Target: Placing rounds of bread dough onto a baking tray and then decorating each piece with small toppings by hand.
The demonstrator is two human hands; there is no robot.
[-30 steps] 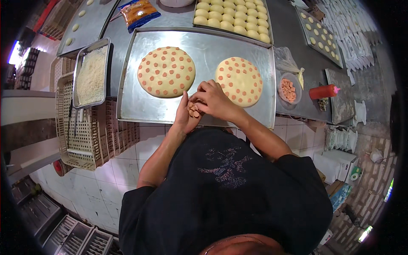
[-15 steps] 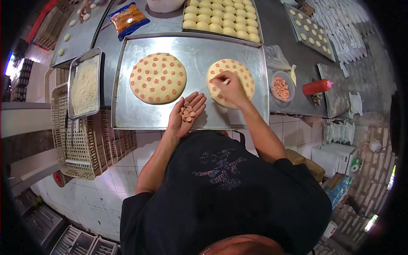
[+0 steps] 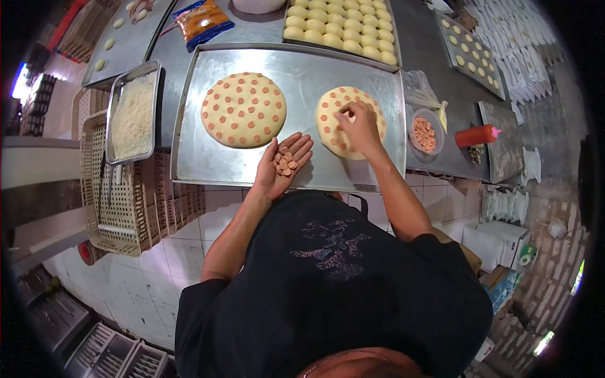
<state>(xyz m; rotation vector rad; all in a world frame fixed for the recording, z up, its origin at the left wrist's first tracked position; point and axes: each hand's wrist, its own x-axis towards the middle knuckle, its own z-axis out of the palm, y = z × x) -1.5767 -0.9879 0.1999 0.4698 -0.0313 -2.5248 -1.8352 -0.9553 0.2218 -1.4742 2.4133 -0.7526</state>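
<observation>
My left hand [image 3: 271, 175] is palm up with fingers stretched out, cupping a small pile of sausage slices [image 3: 286, 162]. My right hand [image 3: 362, 127] is over the right round of dough [image 3: 328, 140], thumb and fingers pinched together close to its surface. Whatever sits between those fingertips is too small to make out. Pink slices dot the part of this dough that shows; my hand covers some of it. To the left, a second dough round [image 3: 241, 131] is dotted all over with slices. Both rounds rest on a large metal tray [image 3: 217, 170].
Right of the tray stand a tub of sausage slices [image 3: 423, 135], a tied plastic bag [image 3: 423, 91] and a red squeeze bottle [image 3: 477, 135]. A pan of crumbs [image 3: 133, 116] is at left. Behind are a tray of dough balls [image 3: 340, 28] and an orange-and-blue packet [image 3: 203, 24].
My right hand has shifted a little to the right across the right dough round, fingers still pinched. My left hand keeps its pile. The whole view has shifted slightly.
</observation>
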